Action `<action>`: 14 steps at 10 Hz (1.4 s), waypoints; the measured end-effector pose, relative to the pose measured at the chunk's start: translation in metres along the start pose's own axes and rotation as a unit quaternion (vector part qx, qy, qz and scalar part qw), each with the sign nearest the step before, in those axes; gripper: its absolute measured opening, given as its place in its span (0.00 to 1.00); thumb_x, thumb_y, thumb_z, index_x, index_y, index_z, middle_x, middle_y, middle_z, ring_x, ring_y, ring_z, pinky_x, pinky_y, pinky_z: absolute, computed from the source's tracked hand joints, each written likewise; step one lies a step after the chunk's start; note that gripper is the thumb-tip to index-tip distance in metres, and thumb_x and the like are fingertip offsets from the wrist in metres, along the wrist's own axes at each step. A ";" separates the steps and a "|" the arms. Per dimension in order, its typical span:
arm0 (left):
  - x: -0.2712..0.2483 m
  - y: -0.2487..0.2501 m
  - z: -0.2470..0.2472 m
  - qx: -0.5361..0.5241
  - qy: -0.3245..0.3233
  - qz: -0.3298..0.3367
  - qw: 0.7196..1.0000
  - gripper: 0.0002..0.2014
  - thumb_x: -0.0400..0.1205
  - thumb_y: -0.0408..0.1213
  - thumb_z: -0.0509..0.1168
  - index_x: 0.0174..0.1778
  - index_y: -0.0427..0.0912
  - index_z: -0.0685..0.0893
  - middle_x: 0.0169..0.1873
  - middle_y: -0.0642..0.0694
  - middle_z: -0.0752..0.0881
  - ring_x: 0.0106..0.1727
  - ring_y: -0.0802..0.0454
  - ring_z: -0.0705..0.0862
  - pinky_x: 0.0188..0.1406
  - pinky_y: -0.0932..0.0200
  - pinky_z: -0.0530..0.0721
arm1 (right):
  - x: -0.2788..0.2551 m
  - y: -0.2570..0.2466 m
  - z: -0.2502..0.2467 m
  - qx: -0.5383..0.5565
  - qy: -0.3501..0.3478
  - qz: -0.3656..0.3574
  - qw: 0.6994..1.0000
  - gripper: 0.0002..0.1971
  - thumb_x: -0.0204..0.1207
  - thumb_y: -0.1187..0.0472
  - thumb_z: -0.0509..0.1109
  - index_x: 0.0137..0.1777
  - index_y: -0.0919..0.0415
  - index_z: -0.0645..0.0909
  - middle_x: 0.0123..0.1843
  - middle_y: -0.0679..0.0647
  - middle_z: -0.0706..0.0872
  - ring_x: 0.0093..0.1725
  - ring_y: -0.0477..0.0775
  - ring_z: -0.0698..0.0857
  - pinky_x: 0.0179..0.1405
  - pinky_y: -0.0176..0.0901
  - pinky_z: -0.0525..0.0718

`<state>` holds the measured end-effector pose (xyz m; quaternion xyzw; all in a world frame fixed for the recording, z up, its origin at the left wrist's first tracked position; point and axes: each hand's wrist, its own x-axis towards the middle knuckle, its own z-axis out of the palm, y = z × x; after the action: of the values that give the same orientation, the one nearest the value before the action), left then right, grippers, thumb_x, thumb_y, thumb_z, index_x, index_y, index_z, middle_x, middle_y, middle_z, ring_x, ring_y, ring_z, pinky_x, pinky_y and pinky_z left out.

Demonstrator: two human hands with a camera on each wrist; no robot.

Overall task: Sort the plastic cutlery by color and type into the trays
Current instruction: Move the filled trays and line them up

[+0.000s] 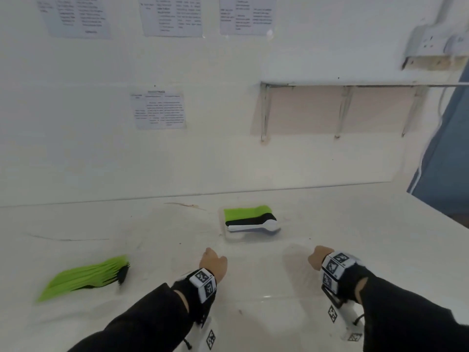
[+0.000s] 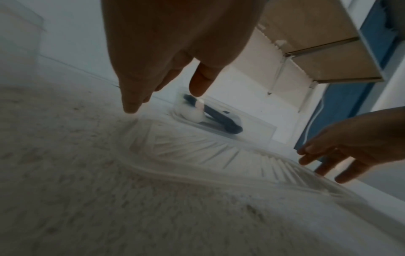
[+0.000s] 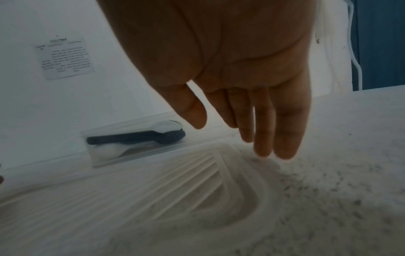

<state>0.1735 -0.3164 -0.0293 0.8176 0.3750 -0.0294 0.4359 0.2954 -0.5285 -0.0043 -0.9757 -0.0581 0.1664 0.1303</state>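
2 hands, left (image 1: pixel 212 262) and right (image 1: pixel 320 256), hang spread and empty over a clear ribbed tray (image 2: pixel 197 152) that could skid when touched, leaving the green forks (image 1: pixel 86 276) unsorted on the counter (image 1: pixel 355 224).

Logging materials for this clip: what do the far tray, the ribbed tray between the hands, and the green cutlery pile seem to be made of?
Far tray: seemingly clear, glossy plastic; the cutlery inside shows through its wall.
Ribbed tray: probably thin clear moulded plastic; the tabletop shows through its pressed ridges, though the view is blurred.
Green cutlery pile: likely opaque matte plastic, uniformly lime; motion blur hides detail.
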 end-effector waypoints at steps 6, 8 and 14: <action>-0.023 -0.021 -0.054 -0.127 0.216 0.102 0.963 0.22 0.82 0.26 0.57 0.73 0.39 0.74 0.69 0.41 0.78 0.68 0.44 0.78 0.70 0.56 0.73 | 0.004 -0.012 -0.036 0.136 0.036 -0.106 0.984 0.18 0.75 0.71 0.66 0.64 0.64 0.75 0.54 0.58 0.76 0.52 0.59 0.78 0.32 0.43 0.87; -0.038 -0.071 -0.151 -0.157 0.399 0.148 0.891 0.09 0.81 0.30 0.62 0.53 0.44 0.85 0.49 0.45 0.77 0.43 0.50 0.77 0.46 0.66 0.71 | -0.043 -0.108 -0.029 0.164 0.148 -0.299 0.928 0.09 0.73 0.69 0.70 0.46 0.56 0.75 0.43 0.57 0.78 0.45 0.56 0.75 0.48 0.40 0.72; -0.025 -0.269 -0.286 -0.107 0.289 0.020 0.951 0.12 0.75 0.33 0.73 0.54 0.38 0.88 0.48 0.40 0.89 0.48 0.45 0.86 0.58 0.59 0.80 | -0.089 -0.238 0.147 0.125 0.166 -0.464 0.861 0.21 0.58 0.91 0.61 0.33 0.64 0.81 0.36 0.53 0.72 0.31 0.55 0.73 0.36 0.32 0.68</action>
<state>-0.0957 -0.0300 -0.0289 0.7469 0.4695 0.2573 0.3945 0.1451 -0.2792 -0.0456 -0.8247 -0.4600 -0.0722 0.3209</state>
